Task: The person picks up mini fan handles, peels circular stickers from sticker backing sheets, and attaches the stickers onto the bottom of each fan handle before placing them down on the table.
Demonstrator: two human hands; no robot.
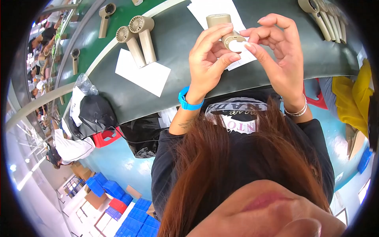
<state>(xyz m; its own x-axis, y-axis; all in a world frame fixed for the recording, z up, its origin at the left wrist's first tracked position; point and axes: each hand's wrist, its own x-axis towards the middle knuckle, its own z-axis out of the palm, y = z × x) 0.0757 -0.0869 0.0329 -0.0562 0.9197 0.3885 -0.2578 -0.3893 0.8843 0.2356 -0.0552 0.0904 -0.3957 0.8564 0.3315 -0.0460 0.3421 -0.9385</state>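
A beige handheld fan (218,19) is in my left hand (207,59), held over the dark green table with its handle end turned toward me. The fingers wrap round the handle from the left. At that end sits a small white round piece (236,46), like a sticker or thin disc. My right hand (278,49) pinches the edge of this white piece between thumb and forefinger, its other fingers curled. Whether the piece is stuck to the handle, I cannot tell. White paper sheets (241,28) lie beneath my hands.
Two beige fans (136,45) rest on a white sheet (152,81) to the left. Several more fans (325,23) lie in a row at the far right. A green conveyor belt (89,33) carries spaced fans. A black bag (96,110) is by the table's left edge.
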